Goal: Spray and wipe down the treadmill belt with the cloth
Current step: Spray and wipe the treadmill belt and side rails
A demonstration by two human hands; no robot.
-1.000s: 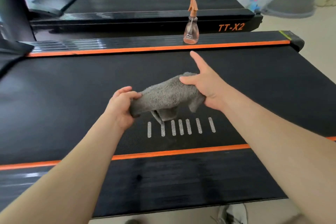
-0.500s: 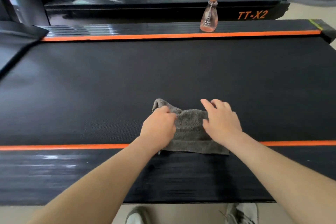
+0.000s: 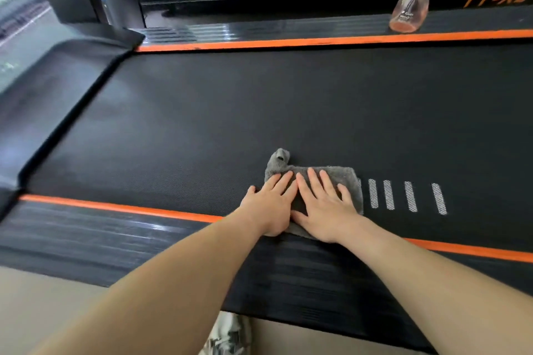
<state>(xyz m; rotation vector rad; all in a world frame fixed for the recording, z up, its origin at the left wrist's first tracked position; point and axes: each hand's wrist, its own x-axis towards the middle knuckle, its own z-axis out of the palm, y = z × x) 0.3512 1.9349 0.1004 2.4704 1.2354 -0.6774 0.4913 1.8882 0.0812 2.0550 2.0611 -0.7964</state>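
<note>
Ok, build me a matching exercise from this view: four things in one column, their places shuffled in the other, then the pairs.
Things
1. cloth
2. spray bottle
3. white dashes
4. shoe

Places
a. on the floor, at the picture's bottom edge
b. flat on the belt, pressed under the left hand and right hand
c. upright on the far side rail
d. printed on the belt, right of the cloth

Pairs: 1-b, 2-c, 3-d, 4-a
</note>
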